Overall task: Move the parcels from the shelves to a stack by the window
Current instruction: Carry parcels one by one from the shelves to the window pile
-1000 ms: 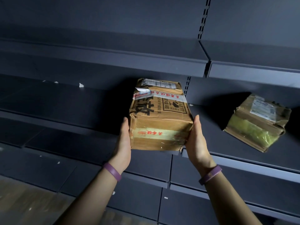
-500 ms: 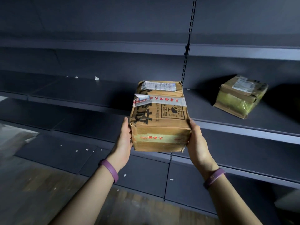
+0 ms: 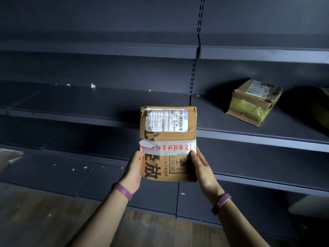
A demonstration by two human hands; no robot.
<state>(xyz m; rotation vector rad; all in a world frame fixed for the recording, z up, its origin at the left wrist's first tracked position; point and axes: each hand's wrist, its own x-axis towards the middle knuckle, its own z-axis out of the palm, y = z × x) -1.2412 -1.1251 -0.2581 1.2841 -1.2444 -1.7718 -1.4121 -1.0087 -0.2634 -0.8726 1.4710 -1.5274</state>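
Note:
I hold a brown cardboard parcel (image 3: 168,136) in front of the dark shelves, clear of them. It has a white shipping label near its top and white tape with red characters across its middle. My left hand (image 3: 134,171) grips its lower left side and my right hand (image 3: 200,168) grips its lower right side. The parcel's broad face is tilted up towards me. A second brown parcel (image 3: 253,101) with yellow-green tape lies tilted on the middle shelf (image 3: 249,134) to the right.
Dark grey metal shelving (image 3: 99,50) fills the view in several tiers, with small white scraps of paper on the boards. Wooden floor (image 3: 44,220) shows below. A pale object (image 3: 8,156) sits at the far left edge.
The parcel has come away from the shelf towards me and tipped up, so its labelled face now shows. The shelves have drawn further off as I backed away.

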